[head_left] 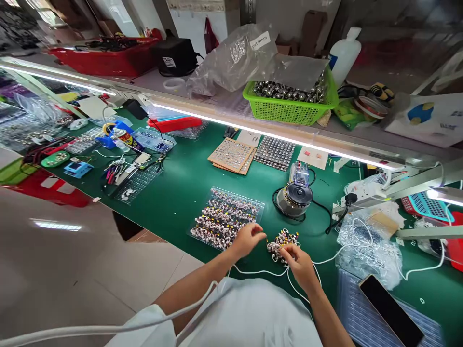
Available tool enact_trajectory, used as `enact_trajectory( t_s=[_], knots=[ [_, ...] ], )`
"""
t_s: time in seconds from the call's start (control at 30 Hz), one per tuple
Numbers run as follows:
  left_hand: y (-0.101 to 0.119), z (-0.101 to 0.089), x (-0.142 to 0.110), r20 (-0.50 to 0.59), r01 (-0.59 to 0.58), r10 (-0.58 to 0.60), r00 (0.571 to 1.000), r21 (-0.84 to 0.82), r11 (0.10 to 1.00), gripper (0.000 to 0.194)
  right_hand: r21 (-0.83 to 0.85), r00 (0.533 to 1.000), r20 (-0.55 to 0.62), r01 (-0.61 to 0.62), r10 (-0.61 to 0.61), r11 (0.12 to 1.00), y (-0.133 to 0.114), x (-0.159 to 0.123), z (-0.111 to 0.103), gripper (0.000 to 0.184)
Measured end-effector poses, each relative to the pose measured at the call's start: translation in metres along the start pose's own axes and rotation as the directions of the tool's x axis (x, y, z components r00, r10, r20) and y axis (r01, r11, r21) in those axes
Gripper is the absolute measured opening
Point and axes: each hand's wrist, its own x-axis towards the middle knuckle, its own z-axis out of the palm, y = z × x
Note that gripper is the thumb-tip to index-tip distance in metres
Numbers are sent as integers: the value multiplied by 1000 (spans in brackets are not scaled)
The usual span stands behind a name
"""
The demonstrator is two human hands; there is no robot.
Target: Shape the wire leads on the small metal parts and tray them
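Here, a small heap of wound coil parts [282,242] lies on the green table [188,183], directly in front of the person. The right hand [299,262] rests at the heap's near edge, fingers curled and pinching into the pieces. The left hand [248,238] sits just left of the heap, fingers drawn together at the tips; whether it holds a piece cannot be told.

Touching the left hand's far side: a clear plastic tray [224,217] packed with rows of the same coil parts. Beyond the heap, a round grey machine [295,195] with a black cable. Farther back, flat cardboard sheets [231,155] carrying rows of tiny pieces, and a dark sheet [275,152] of the same beside them.

On the shelf above the light strip: a green basket [289,106] filled with shiny metal balls, partly covered by plastic. A clear bag [231,60] beside it bears a white label [260,40], apparently reading "8mm"; the first letters are unclear. A white bottle [345,53] stands to the right of the basket.

To the near right, a black phone [390,311] lies on a ribbed clear tray, near a bag of white wires [369,243]. A white cable [264,272] trails under both wrists.
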Motion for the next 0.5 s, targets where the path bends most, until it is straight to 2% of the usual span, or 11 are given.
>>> enact_trajectory(
  t_s=[0.1,0.17,0.23,0.3,0.4,0.5],
  knots=[
    [-39,-44,25,-192,42,-3,981,201,979,14,-66,996,-29,-87,85,994,25,15,-3,27],
    [-61,-72,38,-247,84,-5,969,309,948,17,-83,991,-77,-116,110,990,36,25,-9,24],
    [-80,-92,46,-244,107,-8,970,393,913,16,-81,981,-133,-151,139,985,40,36,-18,23],
    [-95,-102,52,-213,113,-14,977,457,882,13,-51,966,-198,-177,164,983,38,50,-27,21],
    [-107,-106,59,-174,107,-17,985,519,848,8,51,933,-297,-197,203,979,28,75,-35,11],
    [-109,-103,65,-160,101,-16,987,539,836,8,207,894,-341,-229,290,951,18,103,-34,27]
  ],
)
